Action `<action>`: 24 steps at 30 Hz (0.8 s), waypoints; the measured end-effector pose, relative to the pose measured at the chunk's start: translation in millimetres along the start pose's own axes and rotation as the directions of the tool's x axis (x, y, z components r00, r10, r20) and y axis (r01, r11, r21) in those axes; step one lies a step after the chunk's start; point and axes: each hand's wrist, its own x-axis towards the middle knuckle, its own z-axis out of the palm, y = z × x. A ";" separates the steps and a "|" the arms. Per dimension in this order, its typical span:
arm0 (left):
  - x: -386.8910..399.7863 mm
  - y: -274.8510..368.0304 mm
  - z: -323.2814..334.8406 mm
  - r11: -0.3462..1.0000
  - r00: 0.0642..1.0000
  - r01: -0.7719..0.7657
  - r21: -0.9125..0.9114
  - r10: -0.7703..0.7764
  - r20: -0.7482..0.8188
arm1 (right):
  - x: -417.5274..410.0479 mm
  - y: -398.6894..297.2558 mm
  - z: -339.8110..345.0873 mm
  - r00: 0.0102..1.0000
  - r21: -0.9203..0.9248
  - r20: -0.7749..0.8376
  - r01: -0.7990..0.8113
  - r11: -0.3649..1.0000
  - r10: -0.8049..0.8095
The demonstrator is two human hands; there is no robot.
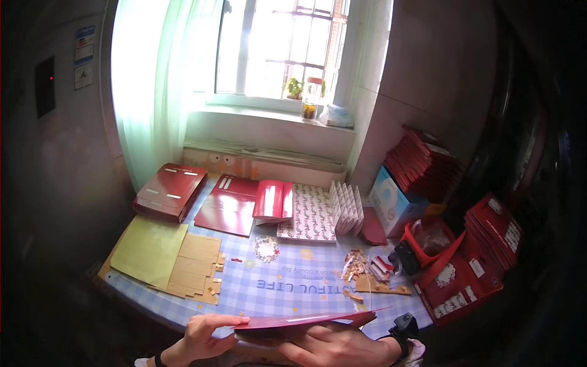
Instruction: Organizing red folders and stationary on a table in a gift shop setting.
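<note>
A dark red card folder (293,322) is held up at the table's near edge, tilted so that it shows nearly edge-on. My left hand (204,337) pinches its left end, thumb below and fingers on top. My right hand (337,343) supports it from the near side, its fingers partly hidden behind and inside the folder. Beyond lies a white paper wreath cutout (266,249) on the checked tablecloth (257,303). A flat red folder (227,206), a curled glossy red sheet (271,199), patterned sheets (312,213) and accordion-folded paper (347,208) stand in a row.
At left are a red folder stack (170,190), a yellow sheet (149,252) and brown adhesive strips (197,268). Paper scraps (355,266), a red basket (431,238), a blue box (394,199) and decorated red folders (463,275) crowd the right. A jar (311,98) stands on the windowsill.
</note>
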 end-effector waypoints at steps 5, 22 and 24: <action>-0.8 -1.8 0.2 1.000 1.000 0.018 -0.001 -0.018 -0.004 | -9.4 5.1 21.9 0.995 -0.199 -0.009 0.091 0.976 -0.094; 7.4 -20.2 8.2 0.997 0.992 0.075 0.036 -0.071 -0.103 | 19.1 23.1 0.9 0.994 0.091 -0.013 -0.109 0.990 0.111; 12.3 -20.6 9.1 0.996 0.991 0.087 -0.005 -0.087 -0.103 | 23.4 27.5 -0.5 0.992 0.111 0.002 -0.129 0.985 0.130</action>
